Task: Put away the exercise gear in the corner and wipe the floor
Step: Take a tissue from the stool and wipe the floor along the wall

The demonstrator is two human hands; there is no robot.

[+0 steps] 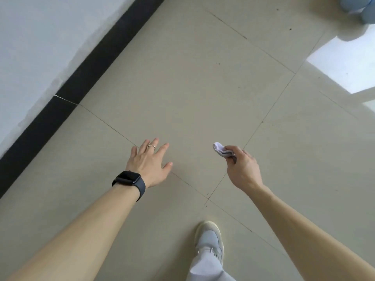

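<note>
Beige floor tiles (192, 88) with dark grout lines and a few small dark specks fill the head view. My right hand (242, 168) is held out over the floor, shut on a small folded white cloth (222, 150) that sticks out past the fingertips. My left hand (149, 162) is stretched forward at the same height with its fingers spread and nothing in it; it wears a ring, and a black watch sits on the wrist. Both hands are above the floor, not touching it. No exercise gear can be made out for certain.
A white wall (36, 47) with a black skirting board (85, 82) runs diagonally along the left. A pale blue object (359, 7) is cut off at the top right corner. Bright window light lies on the tiles (343, 67) at right. My shoe (210, 238) is at bottom centre.
</note>
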